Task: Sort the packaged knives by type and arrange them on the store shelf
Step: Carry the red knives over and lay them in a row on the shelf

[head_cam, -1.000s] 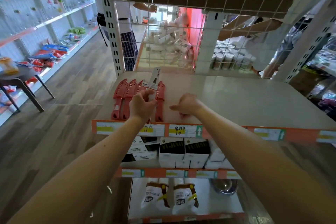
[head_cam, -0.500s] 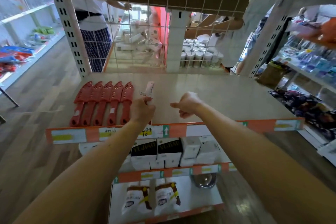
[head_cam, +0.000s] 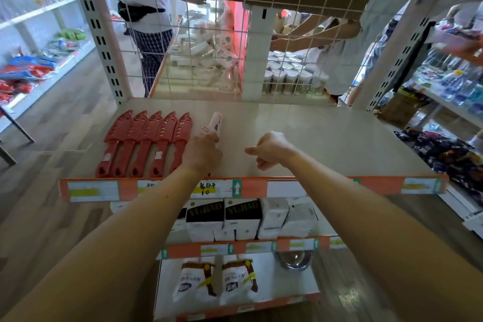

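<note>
Starting what looks like a second group, your left hand grips a white packaged knife just right of the red knives. Your right hand, farther right, is curled and empty. Next, lay it flat beside them.

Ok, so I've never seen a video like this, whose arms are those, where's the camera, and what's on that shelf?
There's no machine here: a person wears a camera on the head, looking forward and down, so the two bare arms are the wearer's own. On the pale shop shelf lies a row of red plastic-sheathed knives, side by side at the left. The left hand grips a pale, narrow packaged knife just right of them. The right hand hovers with fingers curled, apparently holding nothing.
</note>
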